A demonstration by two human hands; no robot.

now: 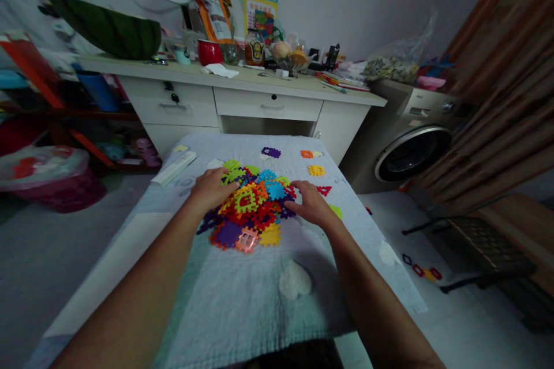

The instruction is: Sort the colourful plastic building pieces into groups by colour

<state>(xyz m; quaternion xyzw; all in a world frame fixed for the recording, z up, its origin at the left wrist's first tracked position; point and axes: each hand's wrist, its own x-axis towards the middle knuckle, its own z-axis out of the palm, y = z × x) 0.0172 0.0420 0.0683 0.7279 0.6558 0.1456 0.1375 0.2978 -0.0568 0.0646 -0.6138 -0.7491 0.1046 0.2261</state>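
A heap of colourful plastic interlocking building pieces (246,199) with toothed edges lies in the middle of the cloth-covered table (268,282). My left hand (212,189) rests against the heap's left side, thumb and fingers apart around its edge. On the opposite side, my right hand (309,203) is open, its thumb and fingertips at the heap's edge. Neither hand visibly grips a single piece; some fingertips are hidden among the pieces. A purple piece (271,152), a yellow piece (316,170) and a red triangular piece (324,190) lie apart from the heap.
A long white box (174,168) lies at the table's left edge. Behind stands a white cabinet (268,104) bearing a cut watermelon (108,29) and jars. To the right are a washing machine (402,138) and a low chair (485,242); several pieces (418,270) lie on the floor.
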